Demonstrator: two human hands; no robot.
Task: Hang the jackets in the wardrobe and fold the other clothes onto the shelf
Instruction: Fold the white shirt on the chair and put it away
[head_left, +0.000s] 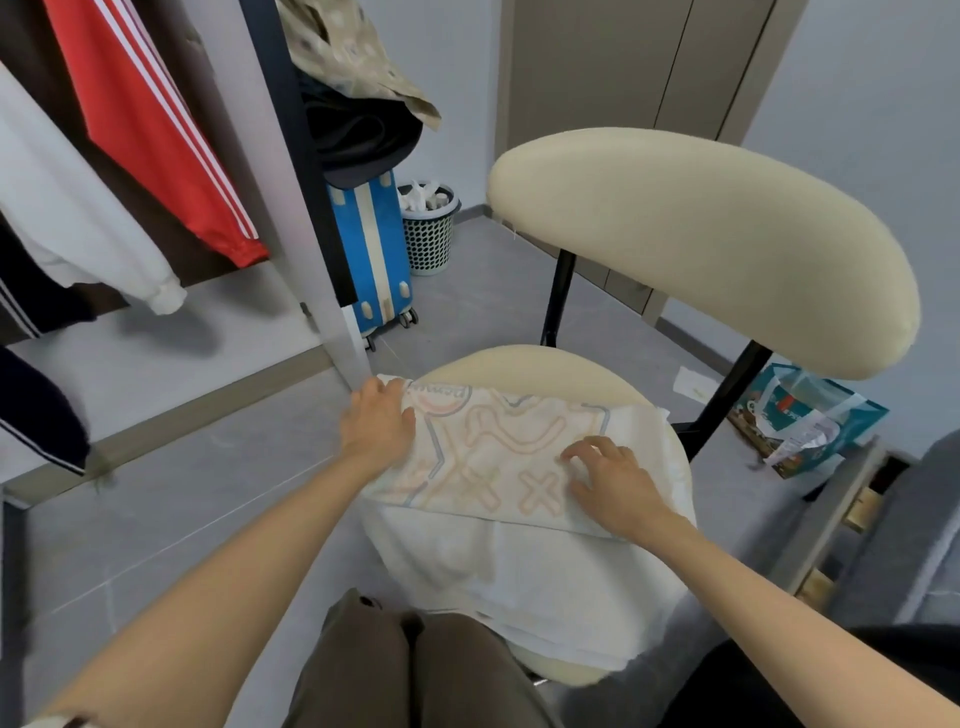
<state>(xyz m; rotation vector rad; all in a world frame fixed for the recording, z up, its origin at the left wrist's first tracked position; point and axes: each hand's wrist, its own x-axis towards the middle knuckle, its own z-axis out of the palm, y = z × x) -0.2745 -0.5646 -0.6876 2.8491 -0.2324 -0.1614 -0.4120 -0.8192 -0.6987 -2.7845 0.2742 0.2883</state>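
Note:
A white garment with a pale orange and grey print lies partly folded on the round cream seat of a chair. My left hand grips the fold's left edge, fingers curled round the cloth. My right hand presses on the printed panel at the right with spread fingers. In the open wardrobe at the left hang a red jacket with white stripes, a white garment and dark clothes.
The chair's cream backrest rises behind the seat. A blue suitcase and a mesh bin stand by the wardrobe's side. A teal paper bag sits on the floor at the right, beside a grey bed edge.

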